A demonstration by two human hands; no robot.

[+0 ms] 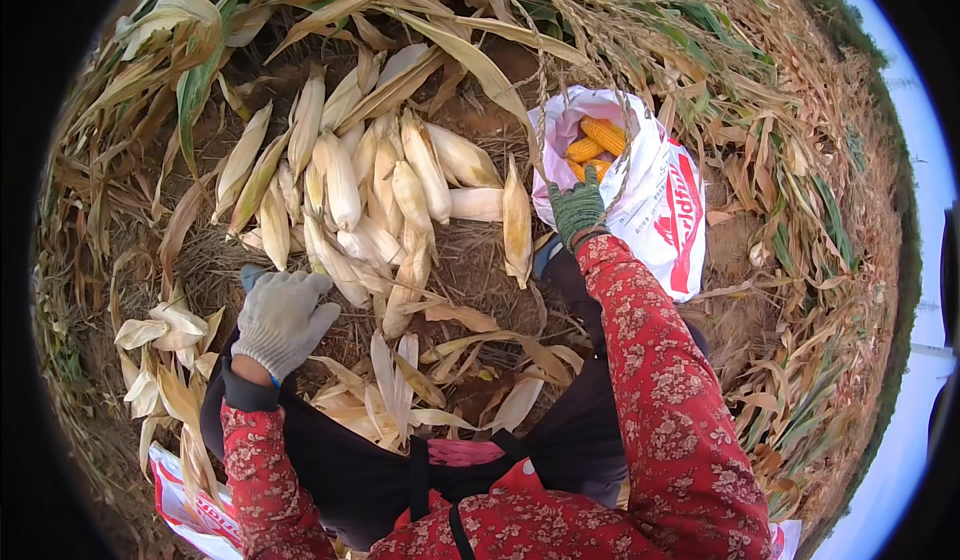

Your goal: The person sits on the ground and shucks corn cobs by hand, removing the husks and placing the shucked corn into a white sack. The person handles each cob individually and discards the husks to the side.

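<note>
My left hand (283, 323), in a whitish knitted glove, is over my left knee, beside the pile of corn ears in their husks (341, 185). No object shows in it; its fingers are partly curled. In a green knitted glove, my right hand (577, 206) is at the near rim of a white woven sack (649, 222) with red print. The index finger points toward the husked yellow corn cobs (601, 136) inside. Whether the fingers pinch the rim is unclear. One ear in its husk (517, 222) lies apart, between the pile and the sack.
Peeled husks (397, 387) lie on the soil between my legs and more (169, 335) at the left. Dry corn stalks and leaves (480, 64) lie across the far side, some hanging over the sack's mouth. Another printed sack (199, 511) lies at the lower left.
</note>
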